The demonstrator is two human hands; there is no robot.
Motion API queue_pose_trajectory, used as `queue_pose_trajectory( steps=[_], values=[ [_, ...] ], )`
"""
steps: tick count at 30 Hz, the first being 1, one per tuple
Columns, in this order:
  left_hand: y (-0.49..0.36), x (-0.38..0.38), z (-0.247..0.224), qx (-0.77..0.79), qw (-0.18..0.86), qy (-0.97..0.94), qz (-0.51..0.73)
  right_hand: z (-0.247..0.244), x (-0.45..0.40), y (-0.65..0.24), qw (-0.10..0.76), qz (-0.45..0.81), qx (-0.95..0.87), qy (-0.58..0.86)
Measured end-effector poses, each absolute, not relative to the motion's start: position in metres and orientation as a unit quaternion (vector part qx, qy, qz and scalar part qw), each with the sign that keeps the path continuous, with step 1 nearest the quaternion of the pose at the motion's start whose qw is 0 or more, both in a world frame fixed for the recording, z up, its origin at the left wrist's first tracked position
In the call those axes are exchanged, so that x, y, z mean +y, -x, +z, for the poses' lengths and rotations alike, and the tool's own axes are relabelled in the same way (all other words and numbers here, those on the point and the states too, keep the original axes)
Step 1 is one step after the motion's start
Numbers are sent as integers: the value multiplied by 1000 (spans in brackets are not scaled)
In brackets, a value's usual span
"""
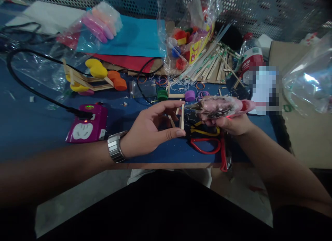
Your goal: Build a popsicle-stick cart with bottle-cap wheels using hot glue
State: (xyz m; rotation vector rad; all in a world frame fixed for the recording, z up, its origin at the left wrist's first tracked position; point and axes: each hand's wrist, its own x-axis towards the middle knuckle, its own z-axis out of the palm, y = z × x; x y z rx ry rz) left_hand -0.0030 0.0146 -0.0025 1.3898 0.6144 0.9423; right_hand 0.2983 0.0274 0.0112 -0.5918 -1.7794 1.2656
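Left hand, half-curled, pinches a stick frame; right hand encloses a glue gun, whose nozzle, slipping, could burn fingers

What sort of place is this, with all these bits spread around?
Probably a craft table, though I can't tell whether it's in a home or workshop. The signs: what looks like a pink glue gun, a pile of thin wooden sticks and coloured sheets.

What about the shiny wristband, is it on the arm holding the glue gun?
No, the silver wristband is on the left wrist, while the right hand holds the pink glue gun.
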Motion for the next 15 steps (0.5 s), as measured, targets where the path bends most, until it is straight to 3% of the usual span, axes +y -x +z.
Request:
queue_pose_trajectory(
  steps=[9,15],
  values=[
    [3,13,-3,290,624,-610,395,16,27,-290,484,584,-573,312],
    [3,14,-3,296,620,-602,407,21,25,-290,453,595,-581,322]
  ],
)
